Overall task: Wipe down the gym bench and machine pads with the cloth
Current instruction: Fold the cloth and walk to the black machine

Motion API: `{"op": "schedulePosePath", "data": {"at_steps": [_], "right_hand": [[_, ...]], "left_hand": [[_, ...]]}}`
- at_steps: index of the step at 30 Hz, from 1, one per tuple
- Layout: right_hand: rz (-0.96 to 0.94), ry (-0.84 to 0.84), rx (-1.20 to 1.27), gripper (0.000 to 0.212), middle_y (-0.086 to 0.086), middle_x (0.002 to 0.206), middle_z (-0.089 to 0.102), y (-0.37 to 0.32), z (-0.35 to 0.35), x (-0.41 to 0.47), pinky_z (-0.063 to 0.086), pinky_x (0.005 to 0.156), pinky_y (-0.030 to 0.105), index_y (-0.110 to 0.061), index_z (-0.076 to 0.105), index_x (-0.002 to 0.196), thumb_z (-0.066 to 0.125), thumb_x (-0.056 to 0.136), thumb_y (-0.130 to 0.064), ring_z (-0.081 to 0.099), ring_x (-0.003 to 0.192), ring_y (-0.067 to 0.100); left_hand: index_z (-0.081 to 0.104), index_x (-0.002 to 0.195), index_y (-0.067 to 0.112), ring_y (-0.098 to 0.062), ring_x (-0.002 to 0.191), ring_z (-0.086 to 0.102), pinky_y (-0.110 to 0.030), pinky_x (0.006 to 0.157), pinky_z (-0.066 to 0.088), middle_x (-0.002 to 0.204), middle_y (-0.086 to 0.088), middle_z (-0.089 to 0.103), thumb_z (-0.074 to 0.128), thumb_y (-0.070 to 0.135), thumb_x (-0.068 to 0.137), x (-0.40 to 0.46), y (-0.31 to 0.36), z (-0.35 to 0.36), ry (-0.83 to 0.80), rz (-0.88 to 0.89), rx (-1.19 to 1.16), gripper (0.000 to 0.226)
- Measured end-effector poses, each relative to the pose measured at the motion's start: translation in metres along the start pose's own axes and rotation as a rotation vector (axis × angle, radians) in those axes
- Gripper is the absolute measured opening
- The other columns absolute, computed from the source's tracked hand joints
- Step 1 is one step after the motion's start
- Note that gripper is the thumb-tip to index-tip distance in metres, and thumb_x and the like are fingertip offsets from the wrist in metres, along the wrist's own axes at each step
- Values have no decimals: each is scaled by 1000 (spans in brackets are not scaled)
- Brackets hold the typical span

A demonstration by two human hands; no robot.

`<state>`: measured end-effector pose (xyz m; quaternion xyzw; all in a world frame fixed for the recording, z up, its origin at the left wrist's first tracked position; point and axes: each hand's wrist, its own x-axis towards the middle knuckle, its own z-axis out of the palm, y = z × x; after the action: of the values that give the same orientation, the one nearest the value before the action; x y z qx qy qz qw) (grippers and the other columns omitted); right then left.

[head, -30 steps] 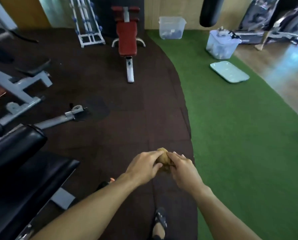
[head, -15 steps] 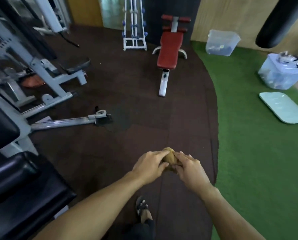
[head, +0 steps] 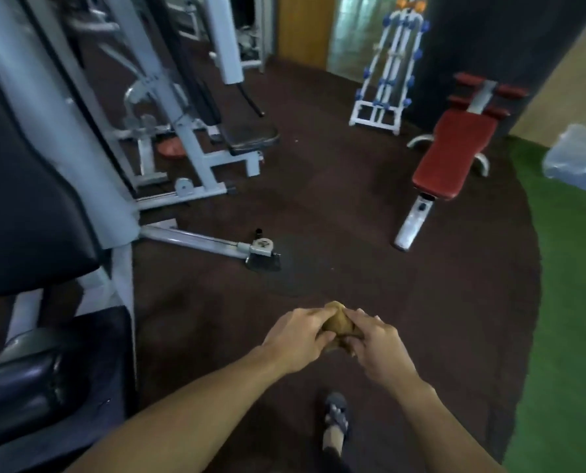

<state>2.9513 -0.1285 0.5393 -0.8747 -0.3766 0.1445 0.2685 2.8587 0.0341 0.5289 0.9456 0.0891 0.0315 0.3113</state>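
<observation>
A small bunched brown cloth is held in front of me, low and central. My left hand grips its left side and my right hand grips its right side, fingers curled round it. A red padded bench stands on the dark floor at the upper right. Black machine pads fill the left: a back pad and a seat pad below it.
A grey machine frame with a small black seat stands at the back left. A metal bar lies across the floor. A white rack stands at the back. Green turf and a clear bin lie right. My sandalled foot is below.
My view has swung left: the red bench and bins slid to the right, and the black machine pads and grey frame came in on the left. Both hands keep hold of the cloth.
</observation>
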Motion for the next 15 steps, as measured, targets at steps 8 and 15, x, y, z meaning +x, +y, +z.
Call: {"op": "schedulePosePath", "data": {"at_steps": [8,15], "right_hand": [[-351,-310,-71,56,-4,114,67,-27,16,173,24,112,29,-23,57,131,60,81,0,54,122,23],[-681,-560,-51,61,-4,121,67,-92,63,277,37,109,43,-27,57,133,63,79,0,55,123,22]], "left_hand": [[48,138,21,-22,111,60,-35,91,48,127,1,63,57,34,91,50,-73,-42,269,-371,-1,50],[54,124,21,-21,92,63,-37,78,52,106,1,67,53,38,85,40,-118,-75,519,-695,-28,42]]}}
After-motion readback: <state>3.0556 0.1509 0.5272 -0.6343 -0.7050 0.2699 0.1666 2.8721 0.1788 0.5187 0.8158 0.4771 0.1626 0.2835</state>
